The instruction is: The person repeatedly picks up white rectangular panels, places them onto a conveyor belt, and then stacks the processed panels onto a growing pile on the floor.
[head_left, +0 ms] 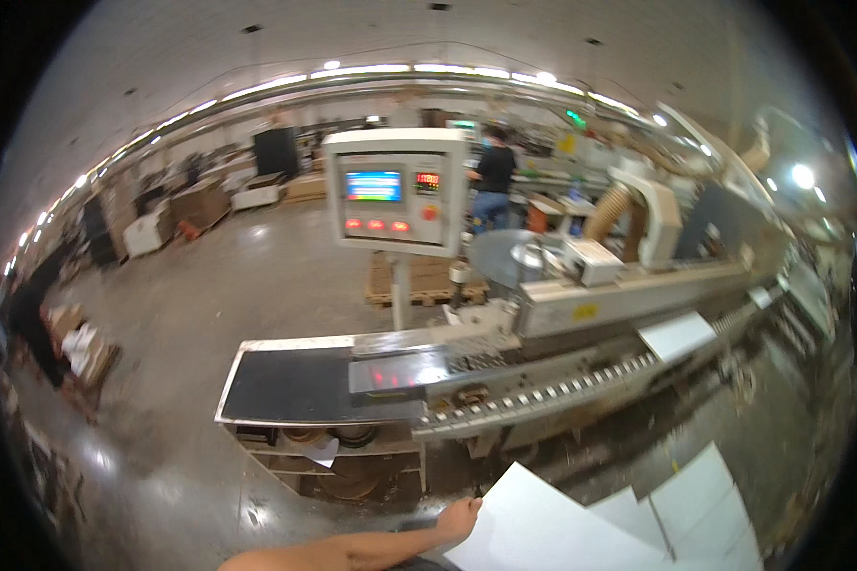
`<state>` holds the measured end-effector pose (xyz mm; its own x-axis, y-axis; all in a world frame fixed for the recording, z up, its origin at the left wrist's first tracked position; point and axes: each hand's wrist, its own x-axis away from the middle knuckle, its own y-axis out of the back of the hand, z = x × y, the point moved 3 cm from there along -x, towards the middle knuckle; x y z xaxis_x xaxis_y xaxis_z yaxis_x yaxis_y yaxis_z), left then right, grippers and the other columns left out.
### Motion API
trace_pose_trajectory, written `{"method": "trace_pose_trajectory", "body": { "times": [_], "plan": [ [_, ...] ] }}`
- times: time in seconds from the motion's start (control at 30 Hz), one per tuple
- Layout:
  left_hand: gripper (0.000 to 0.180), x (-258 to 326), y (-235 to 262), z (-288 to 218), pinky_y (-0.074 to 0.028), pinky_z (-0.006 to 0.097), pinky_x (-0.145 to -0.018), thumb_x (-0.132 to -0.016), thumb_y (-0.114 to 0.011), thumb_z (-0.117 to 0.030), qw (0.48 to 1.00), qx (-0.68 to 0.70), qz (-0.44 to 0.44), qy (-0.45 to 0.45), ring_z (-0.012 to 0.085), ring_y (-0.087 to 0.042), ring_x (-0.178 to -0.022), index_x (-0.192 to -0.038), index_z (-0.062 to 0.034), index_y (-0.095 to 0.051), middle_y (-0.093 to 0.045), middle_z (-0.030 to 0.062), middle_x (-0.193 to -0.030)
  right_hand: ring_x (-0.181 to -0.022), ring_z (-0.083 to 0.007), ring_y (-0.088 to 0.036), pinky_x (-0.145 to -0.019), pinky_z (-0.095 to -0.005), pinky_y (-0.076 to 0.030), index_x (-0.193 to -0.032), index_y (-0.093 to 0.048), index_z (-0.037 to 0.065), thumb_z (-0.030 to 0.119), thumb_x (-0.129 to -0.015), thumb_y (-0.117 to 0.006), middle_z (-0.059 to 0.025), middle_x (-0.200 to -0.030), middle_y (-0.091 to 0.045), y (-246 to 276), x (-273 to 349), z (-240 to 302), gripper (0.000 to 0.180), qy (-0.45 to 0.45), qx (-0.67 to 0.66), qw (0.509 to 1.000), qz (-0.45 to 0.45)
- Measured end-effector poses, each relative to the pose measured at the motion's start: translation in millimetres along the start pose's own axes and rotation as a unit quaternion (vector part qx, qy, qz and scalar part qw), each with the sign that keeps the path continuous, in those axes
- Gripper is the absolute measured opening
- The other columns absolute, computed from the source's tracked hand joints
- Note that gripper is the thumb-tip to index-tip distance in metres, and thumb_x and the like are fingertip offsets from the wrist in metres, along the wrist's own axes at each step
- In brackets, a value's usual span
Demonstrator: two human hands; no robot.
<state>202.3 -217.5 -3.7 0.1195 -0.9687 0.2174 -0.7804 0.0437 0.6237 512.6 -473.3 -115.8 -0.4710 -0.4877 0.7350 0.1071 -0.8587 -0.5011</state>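
My left hand (460, 519) is closed on the left edge of a large white panel (543, 528) at the bottom of the head view. My left forearm reaches in from the lower edge. The panel is tilted, with its top corner toward the machine. Beside it on the right lie more white panels (700, 504), partly overlapping. My right hand does not show. Ahead, a long edge-banding machine (619, 300) runs away to the right, with a row of white conveyor pads (562, 388) along its near side. Another white panel (677, 335) rests on that conveyor.
A control box (397, 190) with a lit screen stands on a post above a dark-topped infeed table (286, 385). Shelves below hold rolls and a paper sheet. Behind the machine, a person (494, 176) in dark clothing stands. At far left are stacked boxes (86, 347).
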Motion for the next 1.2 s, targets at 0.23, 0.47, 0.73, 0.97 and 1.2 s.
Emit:
{"method": "trace_pose_trajectory", "body": {
  "times": [0.23,0.47,0.73,0.97,1.2],
  "plan": [
    [0.046,-9,191,54,-0.048,0.053,-0.079,-0.100,-0.043,-0.043,0.977,0.032,-0.199,0.066,0.0424,-0.063,-0.091,-0.089,-0.0032,-0.063,-0.066,0.0202,-0.095,-0.123,-0.0402,-0.049,-0.106,-0.0600,-0.040,-0.143,-0.037,0.006,0.048,-0.098,-0.052,-0.0193,-0.140,-0.048,-181,11,-108,0.063,-0.119,0.193,0.961,0.158],
    [0.044,-12,325,202,-0.046,0.054,-0.077,-0.100,-0.043,-0.037,0.898,0.052,-0.407,0.158,0.0459,-0.060,-0.088,-0.086,-0.0001,-0.063,-0.064,0.0244,-0.091,-0.119,-0.0395,-0.052,-0.103,-0.0600,-0.045,-0.138,-0.042,0.000,0.033,-0.104,-0.047,-0.0208,-0.131,-0.054,-313,91,-247,0.048,-0.171,0.355,0.892,0.220],
    [0.047,-28,400,267,-0.045,0.054,-0.076,-0.099,-0.048,-0.042,0.877,0.072,-0.401,0.254,0.0452,-0.061,-0.086,-0.085,0.0002,-0.063,-0.067,0.0226,-0.090,-0.110,-0.0351,-0.059,-0.093,-0.0568,-0.050,-0.142,-0.038,0.006,0.043,-0.103,-0.044,-0.0162,-0.129,-0.052,-383,120,-354,0.054,-0.200,0.458,0.842,0.201],
    [0.037,-86,392,299,-0.048,0.037,-0.083,-0.093,-0.067,-0.026,0.908,0.248,-0.305,0.144,0.0241,-0.061,-0.090,-0.111,0.0056,-0.057,-0.066,0.0171,-0.100,-0.074,-0.0279,-0.063,-0.071,-0.0519,-0.062,-0.116,-0.050,-0.007,0.022,-0.104,-0.048,-0.0150,-0.093,-0.060,-422,91,-381,0.031,-0.101,0.469,0.854,0.199],
    [0.060,-135,407,262,-0.040,0.038,-0.105,-0.093,-0.067,-0.030,0.938,0.157,-0.253,0.179,0.0328,-0.053,-0.123,-0.131,0.0104,-0.043,-0.055,0.0259,-0.131,-0.083,-0.0355,-0.066,-0.070,-0.0516,-0.063,-0.123,-0.047,-0.008,0.022,-0.102,-0.051,-0.0213,-0.104,-0.060,-474,88,-382,0.037,-0.084,0.485,0.852,0.178]
  ]
}}
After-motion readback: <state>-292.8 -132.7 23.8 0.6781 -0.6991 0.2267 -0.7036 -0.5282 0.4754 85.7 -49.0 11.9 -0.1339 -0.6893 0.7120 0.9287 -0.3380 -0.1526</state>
